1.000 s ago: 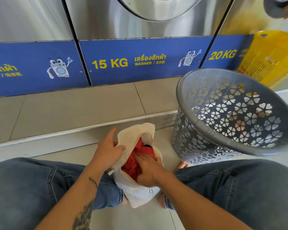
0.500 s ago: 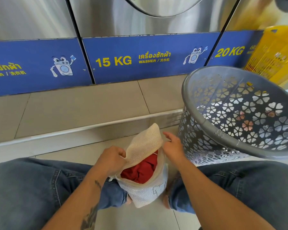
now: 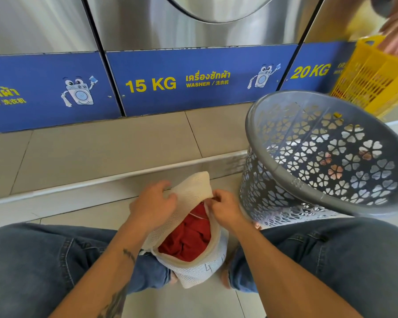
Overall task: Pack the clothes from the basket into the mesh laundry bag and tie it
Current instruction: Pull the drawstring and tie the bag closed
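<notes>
Left hand (image 3: 153, 206) and right hand (image 3: 225, 207) pinch the mesh laundry bag (image 3: 193, 255) rim between them

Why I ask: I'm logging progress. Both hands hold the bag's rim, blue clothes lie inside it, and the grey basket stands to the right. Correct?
Not quite. The clothes in the bag are red, not blue; the head view shows it. The rest holds: the left hand and right hand hold the bag's rim, and the grey basket stands to the right.
</notes>
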